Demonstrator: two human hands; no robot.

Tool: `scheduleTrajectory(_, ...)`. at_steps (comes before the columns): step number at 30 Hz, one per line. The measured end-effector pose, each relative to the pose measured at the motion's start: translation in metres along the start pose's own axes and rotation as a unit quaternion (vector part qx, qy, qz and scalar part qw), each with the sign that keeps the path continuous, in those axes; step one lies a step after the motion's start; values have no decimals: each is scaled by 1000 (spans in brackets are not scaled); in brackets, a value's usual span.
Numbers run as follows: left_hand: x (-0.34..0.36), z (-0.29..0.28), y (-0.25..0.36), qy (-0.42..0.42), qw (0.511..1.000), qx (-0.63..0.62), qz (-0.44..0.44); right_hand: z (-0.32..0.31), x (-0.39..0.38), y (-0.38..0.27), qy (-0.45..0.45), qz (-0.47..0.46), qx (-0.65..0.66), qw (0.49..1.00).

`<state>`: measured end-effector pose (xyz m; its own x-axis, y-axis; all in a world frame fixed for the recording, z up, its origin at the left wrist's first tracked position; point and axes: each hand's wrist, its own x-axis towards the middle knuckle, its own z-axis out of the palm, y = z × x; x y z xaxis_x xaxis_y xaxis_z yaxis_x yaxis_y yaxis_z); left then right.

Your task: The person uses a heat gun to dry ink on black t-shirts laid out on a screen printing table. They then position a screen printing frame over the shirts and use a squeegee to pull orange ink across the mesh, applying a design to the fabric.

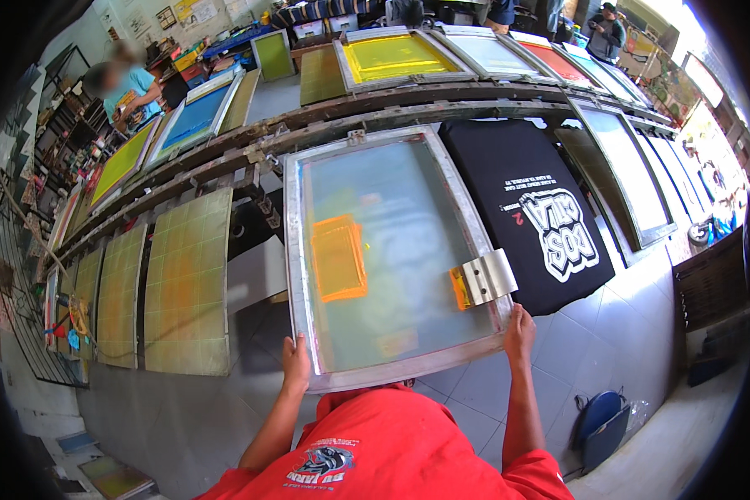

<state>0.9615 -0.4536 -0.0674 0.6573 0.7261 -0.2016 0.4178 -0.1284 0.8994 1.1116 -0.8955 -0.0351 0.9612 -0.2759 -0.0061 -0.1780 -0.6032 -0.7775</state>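
Observation:
I hold a large screen-printing frame by the two sides near its close end. My left hand is closed round its left edge, and my right hand grips the right edge near the corner. Pale blue-grey mesh fills the frame, with an orange-bordered rectangle on its left part. Near the right rim rests a squeegee with a metal holder and orange ink at its blade. Right beside the frame a black T-shirt with white lettering and a small red mark lies flat on a board.
Dark metal rails run across behind the frame. Bare printing boards stand at left; more screens, including a yellow one, line the far side. Another screen leans past the T-shirt. A person in teal is at far left, another at far right.

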Motion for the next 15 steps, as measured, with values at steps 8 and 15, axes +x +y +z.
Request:
scheduleTrajectory(8, -1, 5, 17, -18, 998, 52, 8, -1, -1, 2, 12, 3, 57, 998)
scheduleTrajectory(15, 8, 14, 5, 6, 997, 77, 26, -6, 9, 0, -53, 23, 65, 996)
